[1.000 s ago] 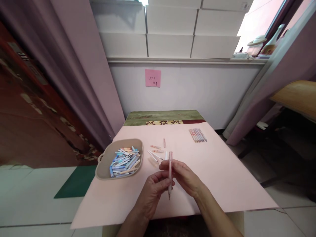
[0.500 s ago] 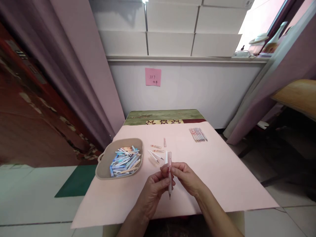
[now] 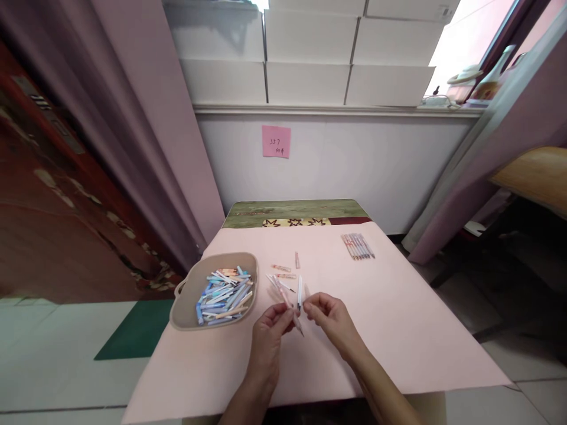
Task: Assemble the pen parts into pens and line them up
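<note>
Left of centre: beige tray [image 3: 186, 295] of loose pen parts, sitting near the left edge of the table [image 3: 398, 330]. Lower centre: left hand [image 3: 270, 330] pinches a pink pen [image 3: 287, 301], barrel tilted, tip pointing lower right. Right hand [image 3: 330, 316] just beside it, fingertips curled together close to the pen tip; cannot tell whether they touch it. Small loose parts [image 3: 283, 271] lie just above the hands. Upper right of the table: row of finished pens [image 3: 358, 245], well apart. Bare pink surface runs right to the table's right edge.
</note>
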The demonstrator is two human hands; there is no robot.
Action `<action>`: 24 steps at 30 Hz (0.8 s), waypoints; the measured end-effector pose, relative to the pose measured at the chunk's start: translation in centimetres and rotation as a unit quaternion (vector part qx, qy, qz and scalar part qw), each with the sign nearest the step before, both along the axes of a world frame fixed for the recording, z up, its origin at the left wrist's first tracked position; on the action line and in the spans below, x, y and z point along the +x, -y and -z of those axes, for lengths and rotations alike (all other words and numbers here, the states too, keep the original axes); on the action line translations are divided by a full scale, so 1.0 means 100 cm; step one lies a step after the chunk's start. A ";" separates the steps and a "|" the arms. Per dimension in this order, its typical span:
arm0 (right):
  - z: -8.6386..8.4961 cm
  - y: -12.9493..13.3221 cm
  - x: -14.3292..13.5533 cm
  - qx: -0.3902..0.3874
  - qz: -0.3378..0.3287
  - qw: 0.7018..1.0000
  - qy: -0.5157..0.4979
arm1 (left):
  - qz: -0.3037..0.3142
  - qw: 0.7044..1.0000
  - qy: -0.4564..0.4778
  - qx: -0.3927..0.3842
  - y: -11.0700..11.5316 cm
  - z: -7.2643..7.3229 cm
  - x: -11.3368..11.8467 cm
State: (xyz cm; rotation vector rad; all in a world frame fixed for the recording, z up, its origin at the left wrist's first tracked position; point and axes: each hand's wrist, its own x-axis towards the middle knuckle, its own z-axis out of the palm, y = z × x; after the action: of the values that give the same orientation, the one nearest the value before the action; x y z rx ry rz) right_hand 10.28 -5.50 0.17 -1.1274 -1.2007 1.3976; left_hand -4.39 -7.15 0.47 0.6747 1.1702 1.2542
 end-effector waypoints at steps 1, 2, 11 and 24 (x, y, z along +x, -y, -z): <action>0.003 0.001 0.001 0.003 -0.010 0.999 0.032 | -0.013 1.000 0.001 -0.003 -0.002 0.004 -0.001; 0.006 0.002 0.001 0.006 -0.021 0.998 0.060 | -0.022 1.000 0.001 -0.006 -0.003 0.007 -0.002; 0.019 0.008 -0.017 0.045 0.014 0.991 0.128 | -0.029 0.998 -0.034 0.034 -0.010 0.021 0.001; 0.028 -0.141 0.124 -0.050 0.272 0.807 0.522 | 0.021 0.950 -0.287 0.123 0.000 0.049 -0.023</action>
State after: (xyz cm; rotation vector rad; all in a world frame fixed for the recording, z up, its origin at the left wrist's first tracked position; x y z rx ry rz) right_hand 22.71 8.59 -2.67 -2.2415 -1.3239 0.3172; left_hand -6.74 -7.15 -4.40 1.3065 1.4652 1.2139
